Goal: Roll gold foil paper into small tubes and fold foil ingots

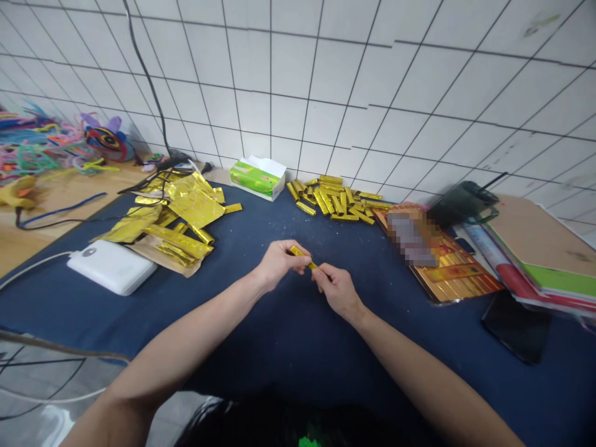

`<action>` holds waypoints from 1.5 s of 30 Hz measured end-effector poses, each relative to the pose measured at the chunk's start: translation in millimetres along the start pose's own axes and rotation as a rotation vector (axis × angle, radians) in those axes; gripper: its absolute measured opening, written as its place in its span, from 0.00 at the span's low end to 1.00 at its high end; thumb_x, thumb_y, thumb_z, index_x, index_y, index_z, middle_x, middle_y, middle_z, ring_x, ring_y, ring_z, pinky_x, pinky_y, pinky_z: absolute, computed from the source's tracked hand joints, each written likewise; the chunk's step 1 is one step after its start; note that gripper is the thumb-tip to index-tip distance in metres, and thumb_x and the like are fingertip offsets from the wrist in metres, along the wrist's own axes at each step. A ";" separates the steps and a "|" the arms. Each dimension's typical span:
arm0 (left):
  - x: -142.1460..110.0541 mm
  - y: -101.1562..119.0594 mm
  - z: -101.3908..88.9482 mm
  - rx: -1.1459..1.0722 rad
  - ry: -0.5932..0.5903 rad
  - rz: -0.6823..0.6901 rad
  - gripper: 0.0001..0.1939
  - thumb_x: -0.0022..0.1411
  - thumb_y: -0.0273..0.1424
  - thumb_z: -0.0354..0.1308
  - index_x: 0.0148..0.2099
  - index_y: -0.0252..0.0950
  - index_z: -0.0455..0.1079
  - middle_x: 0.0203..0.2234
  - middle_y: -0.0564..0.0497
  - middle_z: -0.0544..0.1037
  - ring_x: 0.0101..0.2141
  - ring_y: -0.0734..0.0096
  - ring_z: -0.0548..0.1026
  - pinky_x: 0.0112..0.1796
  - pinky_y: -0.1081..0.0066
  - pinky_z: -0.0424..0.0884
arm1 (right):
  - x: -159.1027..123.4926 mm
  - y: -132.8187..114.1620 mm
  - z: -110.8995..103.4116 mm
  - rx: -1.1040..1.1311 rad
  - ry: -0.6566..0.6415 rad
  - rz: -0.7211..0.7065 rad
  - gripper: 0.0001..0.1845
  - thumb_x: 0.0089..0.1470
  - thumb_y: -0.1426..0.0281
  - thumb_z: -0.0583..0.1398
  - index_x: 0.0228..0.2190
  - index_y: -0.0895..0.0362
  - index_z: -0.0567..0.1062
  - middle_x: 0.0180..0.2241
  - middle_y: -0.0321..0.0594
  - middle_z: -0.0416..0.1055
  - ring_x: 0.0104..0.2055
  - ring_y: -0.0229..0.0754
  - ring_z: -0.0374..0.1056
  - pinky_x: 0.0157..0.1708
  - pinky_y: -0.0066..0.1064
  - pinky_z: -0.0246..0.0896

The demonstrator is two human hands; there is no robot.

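Between my hands, over the middle of the dark blue cloth (261, 335), is a small gold foil paper roll (298, 251). My left hand (282, 264) is closed on its upper left end. At its lower right end, my right hand (338, 288) pinches it with thumb and fingers. The fingers cover much of the roll. Beyond my hands, near the wall, lies a pile of similar gold rolls (344, 202). To the left are loose gold foil sheets (198, 208), partly heaped on a brown paper piece (186, 266).
A green tissue pack (258, 177) stands by the tiled wall. On the left are a white power bank (112, 267), cables and colourful pipe cleaners (41, 146). At right lie an orange-gold packet (460, 273), a dark cup (465, 202), stacked books (549, 248) and a black phone-like object (516, 326).
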State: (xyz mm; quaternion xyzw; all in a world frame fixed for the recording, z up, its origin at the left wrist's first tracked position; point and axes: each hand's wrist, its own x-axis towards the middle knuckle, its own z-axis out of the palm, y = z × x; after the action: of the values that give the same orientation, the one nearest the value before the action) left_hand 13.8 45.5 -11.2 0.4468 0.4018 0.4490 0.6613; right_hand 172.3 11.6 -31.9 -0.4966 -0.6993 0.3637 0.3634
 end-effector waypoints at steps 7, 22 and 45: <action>-0.1 12.9 -8.3 -0.025 -0.001 -0.050 0.11 0.37 0.29 0.67 0.24 0.29 0.70 0.12 0.56 0.69 0.14 0.81 0.66 0.17 0.78 0.64 | -2.9 -2.3 -0.7 0.033 0.024 -0.034 0.17 0.55 0.62 0.51 0.20 0.57 0.67 0.14 0.30 0.58 0.17 0.32 0.53 0.20 0.25 0.50; 2.2 20.1 -16.1 0.227 -0.091 -0.024 0.10 0.54 0.33 0.57 0.32 0.29 0.69 0.18 0.53 0.72 0.16 0.81 0.67 0.19 0.79 0.63 | -0.5 9.3 -2.0 -0.071 0.185 -0.128 0.14 0.55 0.63 0.53 0.33 0.57 0.74 0.21 0.35 0.66 0.22 0.35 0.61 0.26 0.27 0.57; -8.4 9.1 -2.5 0.845 -0.202 0.301 0.06 0.55 0.26 0.52 0.28 0.35 0.70 0.23 0.54 0.72 0.26 0.76 0.69 0.29 0.76 0.63 | -1.1 -0.6 -2.3 -0.129 -0.034 -0.091 0.19 0.56 0.62 0.50 0.17 0.56 0.64 0.16 0.31 0.58 0.19 0.32 0.54 0.23 0.26 0.51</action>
State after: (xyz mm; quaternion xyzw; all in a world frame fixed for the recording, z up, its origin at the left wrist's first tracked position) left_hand 7.1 39.8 -2.2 0.7723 0.4137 0.2910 0.3844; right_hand 174.3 10.7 -30.5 -0.4805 -0.7492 0.3096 0.3347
